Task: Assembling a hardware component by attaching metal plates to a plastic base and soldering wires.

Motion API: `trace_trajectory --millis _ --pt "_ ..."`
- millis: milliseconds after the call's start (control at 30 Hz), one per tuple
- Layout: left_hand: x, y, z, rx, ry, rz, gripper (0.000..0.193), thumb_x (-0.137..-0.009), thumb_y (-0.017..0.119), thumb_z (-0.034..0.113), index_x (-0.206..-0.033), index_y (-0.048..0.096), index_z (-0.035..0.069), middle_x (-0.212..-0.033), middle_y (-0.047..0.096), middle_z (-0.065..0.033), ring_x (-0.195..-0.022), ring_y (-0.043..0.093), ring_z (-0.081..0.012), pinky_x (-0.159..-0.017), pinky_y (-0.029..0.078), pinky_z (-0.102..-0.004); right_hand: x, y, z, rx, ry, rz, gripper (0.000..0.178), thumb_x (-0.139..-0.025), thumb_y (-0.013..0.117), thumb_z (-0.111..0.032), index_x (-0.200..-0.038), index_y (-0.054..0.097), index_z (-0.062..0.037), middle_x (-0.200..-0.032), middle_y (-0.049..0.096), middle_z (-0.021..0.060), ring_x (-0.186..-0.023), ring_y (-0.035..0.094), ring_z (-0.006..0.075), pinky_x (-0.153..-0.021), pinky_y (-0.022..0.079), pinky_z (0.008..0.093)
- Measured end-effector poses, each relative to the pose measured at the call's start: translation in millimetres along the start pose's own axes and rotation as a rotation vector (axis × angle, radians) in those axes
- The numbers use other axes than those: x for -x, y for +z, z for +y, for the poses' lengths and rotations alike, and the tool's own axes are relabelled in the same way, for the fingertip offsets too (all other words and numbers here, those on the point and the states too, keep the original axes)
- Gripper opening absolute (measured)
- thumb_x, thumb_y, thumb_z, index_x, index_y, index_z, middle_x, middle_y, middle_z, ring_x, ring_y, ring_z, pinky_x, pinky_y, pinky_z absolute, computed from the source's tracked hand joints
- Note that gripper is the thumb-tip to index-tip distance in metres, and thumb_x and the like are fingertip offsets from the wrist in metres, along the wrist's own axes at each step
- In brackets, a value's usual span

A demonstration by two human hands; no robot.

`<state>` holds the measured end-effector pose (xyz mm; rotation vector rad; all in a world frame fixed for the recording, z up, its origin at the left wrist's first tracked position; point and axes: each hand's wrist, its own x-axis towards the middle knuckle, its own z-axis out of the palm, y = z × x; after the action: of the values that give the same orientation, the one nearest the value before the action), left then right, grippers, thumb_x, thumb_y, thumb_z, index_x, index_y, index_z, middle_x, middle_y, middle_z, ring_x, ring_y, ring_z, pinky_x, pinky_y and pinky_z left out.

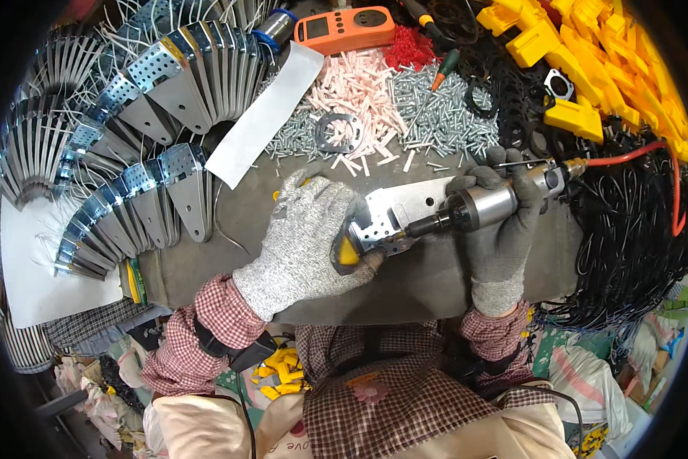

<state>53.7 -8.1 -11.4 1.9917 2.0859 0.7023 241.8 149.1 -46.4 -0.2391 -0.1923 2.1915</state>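
Pale, semi-clear plastic forms the sack (585, 375) on the floor at the lower right, marked with a reddish stripe; its contents cannot be made out. At the top, a blue-flanged spool (276, 29) holds silvery wire. Loose silver screws (447, 115) and pale pink plugs (359, 80) lie heaped on the dark worktop (405, 294). Between the two gloved hands is the bracket (411, 203), a flat, bright metal plate with round holes and a perforated section at its left end, beside a yellow piece (348, 251). The left hand (305, 233) is closed around that end, pinching bracket and yellow piece between fingers and thumb, while the plate juts out to the right. Fingers of the right hand (504, 218) wrap a silver power driver (485, 208), its dark nose pointing left at the perforated section; whether the tip touches is unclear. A red hose (627, 157) runs from its rear.
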Motion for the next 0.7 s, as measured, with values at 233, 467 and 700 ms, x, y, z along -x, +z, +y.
trace_trajectory --millis 233,467,700 --pt "-6.3 -2.2 -1.1 0.012 0.061 0.012 0.040 -0.067 0.081 0.038 -0.090 0.063 0.011 -0.082 0.058 -0.0095 -0.088 0.061 -0.0332 -0.112 0.036 -0.0536 -0.5 1.3 -1.7 0.071 0.018 -0.006 0.022 -0.096 0.061 -0.012 -0.118 0.058 -0.0087 -0.107 0.059 0.0060 -0.092 0.059 0.0171 -0.094 0.047 0.0415" --pt "-7.8 -0.8 -1.9 0.014 0.078 -0.003 0.043 -0.067 0.080 0.038 -0.092 0.062 0.007 -0.083 0.057 -0.0116 -0.088 0.061 -0.0345 -0.111 0.036 -0.0552 -4.4 1.8 -3.7 0.012 0.121 0.076 0.018 -0.097 0.061 -0.013 -0.114 0.058 -0.0085 -0.105 0.058 0.0062 -0.094 0.059 0.0179 -0.093 0.048 0.0423" --pt "-7.4 -3.1 1.0 -0.014 0.089 -0.022 0.049 -0.069 0.082 0.043 -0.094 0.061 0.005 -0.085 0.057 -0.0125 -0.088 0.060 -0.0352 -0.110 0.036 -0.0565 10.0 1.1 14.6 0.565 -0.112 -0.034 0.022 -0.101 0.054 -0.012 -0.121 0.050 -0.0024 -0.114 0.056 0.0156 -0.105 0.059 0.0237 -0.105 0.050 0.0536"
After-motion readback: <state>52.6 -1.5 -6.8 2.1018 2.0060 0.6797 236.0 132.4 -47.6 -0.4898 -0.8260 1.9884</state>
